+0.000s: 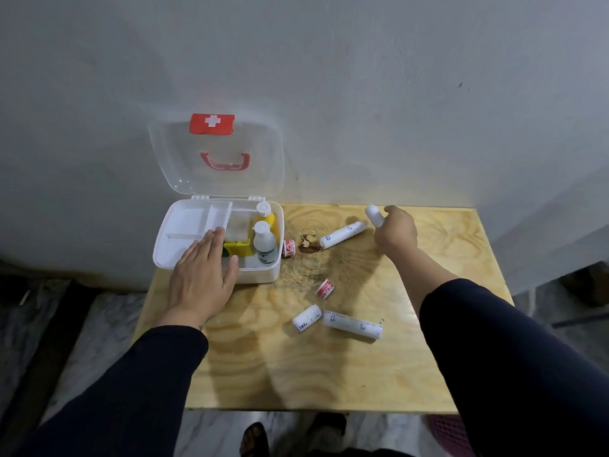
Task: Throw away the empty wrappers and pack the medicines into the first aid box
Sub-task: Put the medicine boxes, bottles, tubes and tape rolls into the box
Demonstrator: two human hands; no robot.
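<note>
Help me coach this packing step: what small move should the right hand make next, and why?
Probably carry the white bottle held in the right hand over to the open first aid box, which the left hand steadies; bottles already stand inside.

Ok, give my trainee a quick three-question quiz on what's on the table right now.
1. True or false: the first aid box has its lid closed.
2. What does the right hand hold? A) a small white bottle B) a red tape roll C) nothing
3. How many white bandage rolls lie loose on the table?

Key: 1. False, the lid stands open. 2. A, the white bottle. 3. Three: one beside the right hand, two nearer the front. The left hand rests flat on the box's front.
</note>
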